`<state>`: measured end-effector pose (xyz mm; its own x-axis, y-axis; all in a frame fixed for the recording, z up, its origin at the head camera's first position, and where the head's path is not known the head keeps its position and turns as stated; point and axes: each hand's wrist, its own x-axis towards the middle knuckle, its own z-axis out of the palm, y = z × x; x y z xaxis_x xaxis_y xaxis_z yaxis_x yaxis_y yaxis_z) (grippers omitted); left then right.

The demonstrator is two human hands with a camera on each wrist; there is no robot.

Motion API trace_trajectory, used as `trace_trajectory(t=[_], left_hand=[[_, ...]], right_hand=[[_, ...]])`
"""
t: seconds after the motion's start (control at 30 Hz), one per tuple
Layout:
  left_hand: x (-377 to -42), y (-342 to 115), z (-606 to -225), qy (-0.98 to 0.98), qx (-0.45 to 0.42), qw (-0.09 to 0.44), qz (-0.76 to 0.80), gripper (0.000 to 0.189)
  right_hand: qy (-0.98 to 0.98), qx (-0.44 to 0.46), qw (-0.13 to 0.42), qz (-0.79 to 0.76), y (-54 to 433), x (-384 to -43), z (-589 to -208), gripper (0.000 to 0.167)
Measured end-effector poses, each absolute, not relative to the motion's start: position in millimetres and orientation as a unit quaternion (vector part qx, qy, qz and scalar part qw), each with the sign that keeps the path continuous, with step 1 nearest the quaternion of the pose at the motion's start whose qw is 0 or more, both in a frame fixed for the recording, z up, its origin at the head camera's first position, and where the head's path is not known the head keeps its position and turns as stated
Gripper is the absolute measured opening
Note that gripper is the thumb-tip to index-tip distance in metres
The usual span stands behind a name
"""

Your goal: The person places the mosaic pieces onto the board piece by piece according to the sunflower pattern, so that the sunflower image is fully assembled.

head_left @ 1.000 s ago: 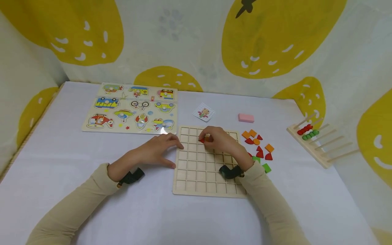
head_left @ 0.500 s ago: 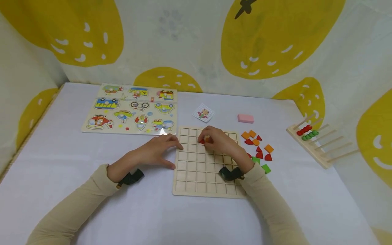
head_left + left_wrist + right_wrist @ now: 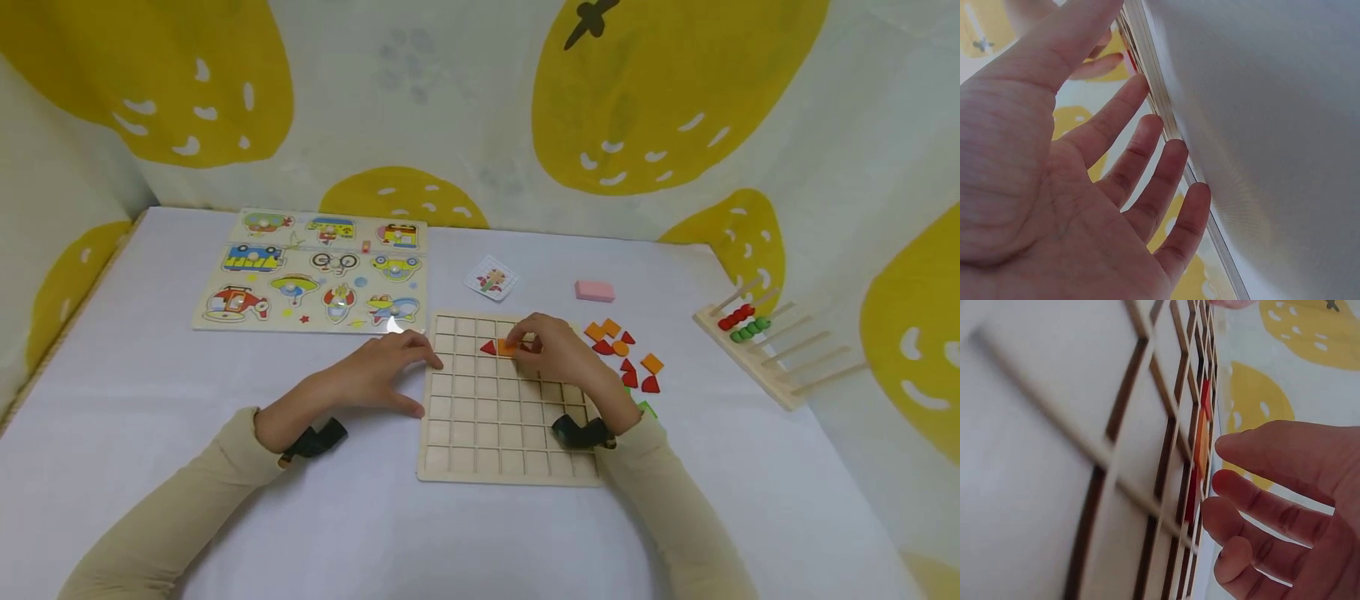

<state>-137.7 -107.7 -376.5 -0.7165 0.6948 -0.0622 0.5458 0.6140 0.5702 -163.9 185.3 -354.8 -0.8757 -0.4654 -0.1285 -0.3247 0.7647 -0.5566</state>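
A wooden grid board (image 3: 462, 433) lies on the table in front of the person. In its upper part sit a red triangle (image 3: 489, 347) and, beside it, an orange square (image 3: 506, 347); the right wrist view shows another red piece (image 3: 1192, 497) on the orange square's other side. The right hand (image 3: 551, 350) hovers at these pieces, thumb and fingers loosely bent, with nothing between them in its wrist view. Along the board's left edge rests the left hand (image 3: 375, 372), fingers spread and fingertips at the rim, as the left wrist view also shows.
Right of the board lie loose red, orange and green pieces, such as an orange square (image 3: 652, 363). Behind it are a pattern card (image 3: 491, 278) and a pink block (image 3: 595, 291). A vehicle peg puzzle (image 3: 311, 271) lies back left; a bead rack (image 3: 750, 354) stands right.
The right hand has let go of the red triangle and shifted right, uncovering the orange square. The left hand keeps its place at the board's edge. The head view has shifted slightly.
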Motion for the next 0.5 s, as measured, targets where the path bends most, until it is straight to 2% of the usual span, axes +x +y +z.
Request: trace_trajectory(t=[0.5], left_hand=[[-137.8, -107.7, -376.9, 0.888, 0.347, 0.143, 0.266, 0.058]], right_hand=[[0.939, -0.166, 0.099, -0.285, 235.5, -160.5, -354.1, 0.017]])
